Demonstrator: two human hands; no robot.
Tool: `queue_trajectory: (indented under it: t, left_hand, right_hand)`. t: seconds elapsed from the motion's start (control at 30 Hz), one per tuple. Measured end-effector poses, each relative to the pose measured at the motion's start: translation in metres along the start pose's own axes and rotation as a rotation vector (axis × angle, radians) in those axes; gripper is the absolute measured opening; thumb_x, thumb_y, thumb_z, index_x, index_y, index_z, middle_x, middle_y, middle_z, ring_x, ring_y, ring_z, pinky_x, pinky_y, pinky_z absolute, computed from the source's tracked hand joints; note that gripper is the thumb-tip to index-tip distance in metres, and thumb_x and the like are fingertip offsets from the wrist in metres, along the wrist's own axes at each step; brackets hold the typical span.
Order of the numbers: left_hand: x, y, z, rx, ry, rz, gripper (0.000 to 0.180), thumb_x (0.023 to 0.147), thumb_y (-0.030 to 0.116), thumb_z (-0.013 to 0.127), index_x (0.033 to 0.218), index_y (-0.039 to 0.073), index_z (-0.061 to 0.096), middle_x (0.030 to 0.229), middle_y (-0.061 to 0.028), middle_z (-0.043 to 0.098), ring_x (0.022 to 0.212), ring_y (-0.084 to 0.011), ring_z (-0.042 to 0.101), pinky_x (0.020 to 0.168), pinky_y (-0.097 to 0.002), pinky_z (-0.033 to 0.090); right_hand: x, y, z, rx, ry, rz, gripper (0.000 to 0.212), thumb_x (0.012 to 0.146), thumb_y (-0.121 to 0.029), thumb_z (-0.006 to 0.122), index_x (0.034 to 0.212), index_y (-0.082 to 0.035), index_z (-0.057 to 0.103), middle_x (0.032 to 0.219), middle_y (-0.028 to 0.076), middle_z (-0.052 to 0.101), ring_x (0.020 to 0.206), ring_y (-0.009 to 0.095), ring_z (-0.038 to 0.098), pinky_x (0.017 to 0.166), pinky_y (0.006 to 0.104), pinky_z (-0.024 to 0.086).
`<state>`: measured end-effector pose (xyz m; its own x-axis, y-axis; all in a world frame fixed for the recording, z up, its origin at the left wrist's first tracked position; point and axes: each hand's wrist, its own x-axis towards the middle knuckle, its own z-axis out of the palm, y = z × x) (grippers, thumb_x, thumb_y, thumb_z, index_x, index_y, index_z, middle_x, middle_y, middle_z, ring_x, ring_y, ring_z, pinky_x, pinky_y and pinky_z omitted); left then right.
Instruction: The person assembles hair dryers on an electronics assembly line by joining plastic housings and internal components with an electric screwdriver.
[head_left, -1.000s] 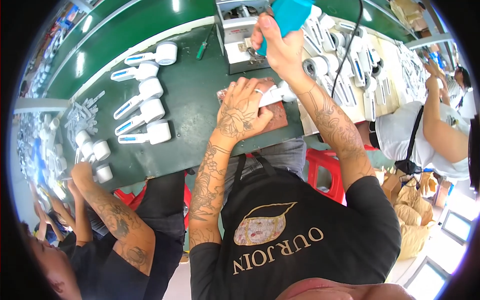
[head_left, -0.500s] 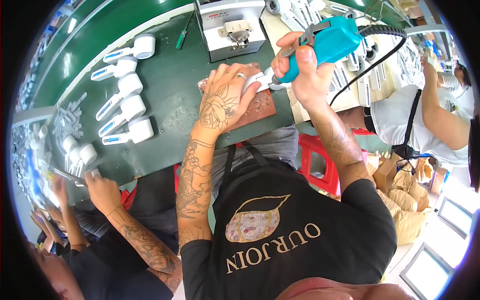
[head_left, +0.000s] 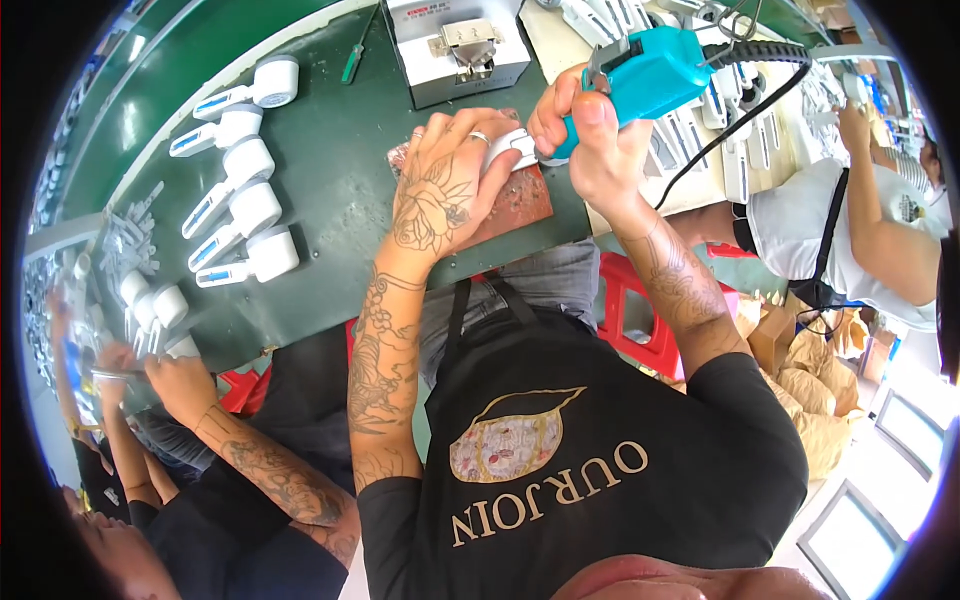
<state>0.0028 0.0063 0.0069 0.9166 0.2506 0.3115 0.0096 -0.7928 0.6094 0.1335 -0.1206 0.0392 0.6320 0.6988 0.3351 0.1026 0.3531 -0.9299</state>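
Observation:
My left hand (head_left: pixel 438 195) presses a white plastic piece (head_left: pixel 512 150) down on a reddish-brown pad (head_left: pixel 522 208), its fingers bent over the piece and the thumb along its near side. Much of the piece is hidden under that hand. A teal electric screwdriver (head_left: pixel 655 78) lies almost level in my right hand (head_left: pixel 600 150), which wraps round its body with the thumb on top. The tool's nose meets the right end of the white piece; its bit cannot be made out.
A grey-white machine box (head_left: pixel 465 50) stands behind the pad. Several white handheld devices (head_left: pixel 255 205) line the table's left side, near a green screwdriver (head_left: pixel 352 62). The tool's black cable (head_left: pixel 740 125) loops right. Co-workers sit on both sides; one's hand (head_left: pixel 182 390) is at left.
The electric screwdriver has come closer to the white piece, and the bit seen before between them no longer shows. My left hand keeps its hold. The co-worker's hand at left has moved down and left.

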Motion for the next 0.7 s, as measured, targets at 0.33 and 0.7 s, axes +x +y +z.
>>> queue_trajectory:
  t: [0.33, 0.7]
  left_hand:
    - [-0.032, 0.016, 0.003, 0.209, 0.052, 0.242, 0.024, 0.087, 0.025, 0.066, 0.106, 0.013, 0.069, 0.109, -0.0054, 0.065, 0.107, -0.0277, 0.061, 0.098, -0.0475, 0.045]
    - [-0.187, -0.023, -0.124, 0.539, 0.358, -0.365, 0.035, 0.081, -0.002, 0.073, 0.113, 0.014, 0.071, 0.126, -0.0102, 0.060, 0.121, -0.0359, 0.055, 0.103, -0.0464, 0.046]
  right_hand:
    - [-0.035, -0.021, -0.006, 0.332, 0.241, 0.107, 0.063, 0.089, -0.070, 0.065, 0.102, -0.009, 0.059, 0.072, -0.002, 0.045, 0.064, 0.013, 0.043, 0.058, 0.0289, 0.036]
    - [-0.082, -0.045, -0.015, 0.146, 0.247, -0.168, 0.075, 0.091, -0.080, 0.051, 0.099, -0.006, 0.048, 0.062, 0.000, 0.041, 0.050, 0.012, 0.039, 0.045, 0.0267, 0.033]
